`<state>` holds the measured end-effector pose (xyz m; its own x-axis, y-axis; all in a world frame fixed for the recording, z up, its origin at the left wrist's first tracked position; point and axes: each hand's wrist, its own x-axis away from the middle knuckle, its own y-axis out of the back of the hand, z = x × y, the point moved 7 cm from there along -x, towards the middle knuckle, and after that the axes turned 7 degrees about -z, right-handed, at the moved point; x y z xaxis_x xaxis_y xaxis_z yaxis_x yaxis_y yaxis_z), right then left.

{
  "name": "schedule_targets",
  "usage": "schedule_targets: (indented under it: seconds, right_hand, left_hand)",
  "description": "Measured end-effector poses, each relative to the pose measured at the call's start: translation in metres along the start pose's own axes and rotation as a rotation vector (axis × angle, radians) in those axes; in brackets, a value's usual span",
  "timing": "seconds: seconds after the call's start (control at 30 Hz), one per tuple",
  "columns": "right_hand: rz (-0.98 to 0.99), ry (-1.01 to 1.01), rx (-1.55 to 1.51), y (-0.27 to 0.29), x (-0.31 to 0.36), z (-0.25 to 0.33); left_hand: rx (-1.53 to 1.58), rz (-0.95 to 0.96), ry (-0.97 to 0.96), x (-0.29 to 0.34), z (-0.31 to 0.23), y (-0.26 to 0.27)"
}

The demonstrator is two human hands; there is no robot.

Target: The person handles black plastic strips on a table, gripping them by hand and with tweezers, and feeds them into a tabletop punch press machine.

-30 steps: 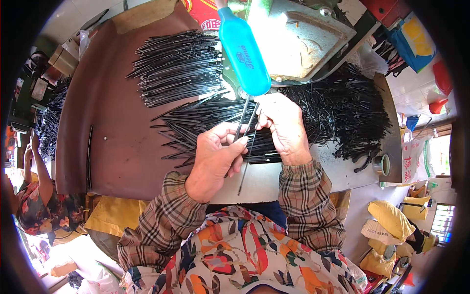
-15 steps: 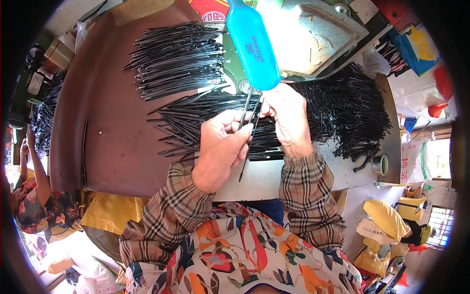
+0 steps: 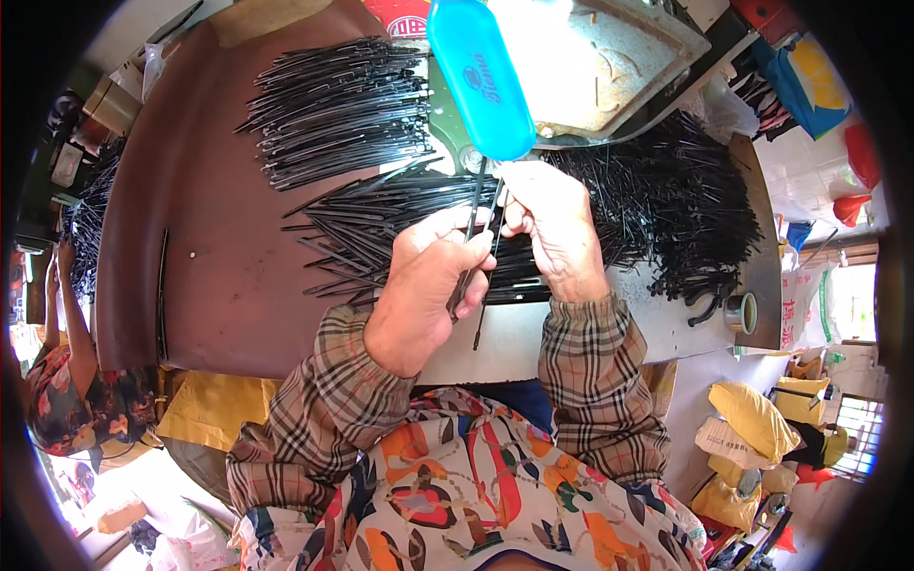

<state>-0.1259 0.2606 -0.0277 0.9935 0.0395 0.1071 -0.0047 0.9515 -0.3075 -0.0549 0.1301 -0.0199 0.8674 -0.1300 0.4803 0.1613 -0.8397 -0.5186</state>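
My left hand (image 3: 424,281) is closed in front of me, with thin black strips (image 3: 479,187) pinched between thumb and fingers. One of them hangs below the hand, its end over the pale table edge. Close on the right, my right hand (image 3: 554,224) has its thumb and fingertips closed near the upper part of the same strips. The exact grip of those fingertips is partly hidden. Behind both hands lies a loose heap of similar black strips (image 3: 367,228). A bright blue oblong piece (image 3: 484,90) hangs just above the hands and hides what is behind it.
A neater stack of black strips (image 3: 347,109) lies on the brown sheet (image 3: 238,276) at left. A large tangled pile (image 3: 700,209) covers the right side, beside a small metal cup (image 3: 741,312). A metal machine plate (image 3: 647,67) stands behind. Another person's arm (image 3: 76,314) shows at far left.
The blue piece and table appear shifted slightly up and left in the picture. Both hands stay close together on the strips, and the hanging strip stands a little more upright.
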Motion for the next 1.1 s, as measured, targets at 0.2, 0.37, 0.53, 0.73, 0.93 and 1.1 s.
schedule_targets:
  seconds: [0.2, 0.37, 0.53, 0.73, 0.93, 1.1]
  right_hand:
    - [0.045, 0.064, -0.050, 0.003, 0.000, 0.001]
    - [0.070, 0.053, -0.032, 0.003, -0.002, 0.003]
    - [0.087, 0.167, -0.034, -0.005, 0.003, 0.008]
    - [0.079, 0.243, -0.101, 0.001, 0.014, 0.005]
    - [0.013, 0.088, 0.072, -0.015, 0.026, 0.006]
    - [0.067, 0.074, 0.172, -0.042, 0.037, 0.003]
  left_hand:
    - [-0.006, 0.013, 0.029, 0.002, -0.001, -0.007]
    - [0.012, 0.026, 0.052, 0.001, 0.001, -0.006]
    - [-0.040, 0.007, 0.012, 0.002, -0.004, -0.001]
    - [-0.021, -0.012, -0.009, 0.014, 0.007, 0.006]
    - [-0.094, -0.053, -0.104, 0.028, 0.008, 0.027]
    - [-0.319, -0.128, -0.135, 0.040, 0.014, 0.043]
